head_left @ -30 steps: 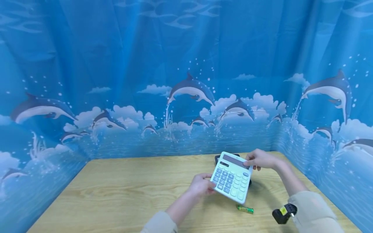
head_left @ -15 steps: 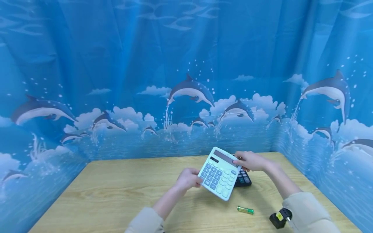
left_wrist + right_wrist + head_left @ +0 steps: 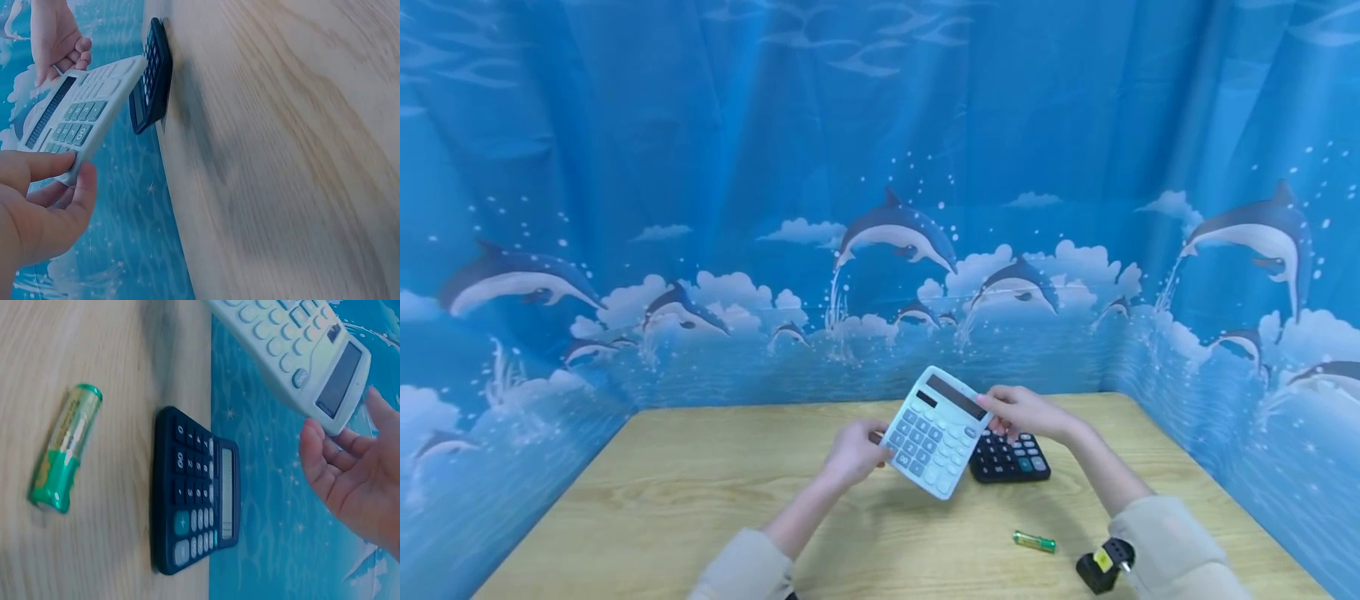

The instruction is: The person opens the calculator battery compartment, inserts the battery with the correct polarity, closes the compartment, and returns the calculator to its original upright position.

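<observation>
A white calculator (image 3: 928, 433) with grey number keys is held up over the table, tilted, its keys toward the head camera. My left hand (image 3: 853, 452) pinches its lower left edge, thumb on the key side, as the left wrist view shows with the calculator (image 3: 94, 103) beyond the thumb. At the upper right corner, by the display, my right hand (image 3: 1026, 412) grips it between thumb and fingers. Below and behind that hand a black calculator (image 3: 1011, 458) lies on the table, partly covered by the white one in the head view.
A green and gold battery (image 3: 1034, 542) lies on the wooden table (image 3: 700, 483) nearer the front, right of the middle. A blue curtain (image 3: 775, 208) with printed dolphins stands along the table's back and sides. A small black device (image 3: 1105, 565) hangs at the right sleeve.
Both hands have carried the white calculator leftward and slightly up, turning it a little clockwise. More of the black calculator now shows. The battery has stayed in place.
</observation>
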A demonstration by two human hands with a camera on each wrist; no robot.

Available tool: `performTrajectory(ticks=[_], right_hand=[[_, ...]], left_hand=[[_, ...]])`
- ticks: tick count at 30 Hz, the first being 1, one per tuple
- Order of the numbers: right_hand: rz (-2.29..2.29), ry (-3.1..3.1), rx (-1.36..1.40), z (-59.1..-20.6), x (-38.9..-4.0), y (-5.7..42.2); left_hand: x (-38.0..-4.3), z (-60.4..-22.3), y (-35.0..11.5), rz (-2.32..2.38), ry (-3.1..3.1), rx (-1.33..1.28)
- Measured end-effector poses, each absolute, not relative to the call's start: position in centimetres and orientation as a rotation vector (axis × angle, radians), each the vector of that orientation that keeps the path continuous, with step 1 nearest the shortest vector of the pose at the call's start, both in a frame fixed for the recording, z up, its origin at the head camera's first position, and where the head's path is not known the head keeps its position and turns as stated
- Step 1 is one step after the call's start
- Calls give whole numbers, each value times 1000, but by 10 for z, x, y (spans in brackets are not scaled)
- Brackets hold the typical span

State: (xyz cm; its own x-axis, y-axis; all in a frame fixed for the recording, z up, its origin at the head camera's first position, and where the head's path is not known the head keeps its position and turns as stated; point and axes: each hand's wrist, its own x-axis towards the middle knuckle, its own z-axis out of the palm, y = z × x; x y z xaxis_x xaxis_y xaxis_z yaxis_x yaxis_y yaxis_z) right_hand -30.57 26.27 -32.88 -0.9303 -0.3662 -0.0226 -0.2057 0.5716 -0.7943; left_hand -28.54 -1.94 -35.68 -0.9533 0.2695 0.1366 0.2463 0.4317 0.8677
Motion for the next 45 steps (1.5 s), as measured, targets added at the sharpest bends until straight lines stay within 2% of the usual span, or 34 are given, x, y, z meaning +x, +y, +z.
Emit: performTrajectory(ticks=[12, 16, 22, 40, 45], right_hand=[[-1617, 2505, -210, -334, -313, 234], [-1687, 2384, -167, -335, -314, 230], [-1816, 2226, -130, -339, -314, 226], [-2224, 1856, -39, -355, -313, 208], [-2306, 1773, -57, -357, -314, 201]], left_hand=[[-289, -352, -41, 1523, 2804, 509], [-287, -352, -47, 1426, 2922, 598], [-284, -350, -53, 1248, 3082, 767], [-281, -357, -65, 1157, 3313, 902], [-281, -359, -68, 1166, 3401, 859]])
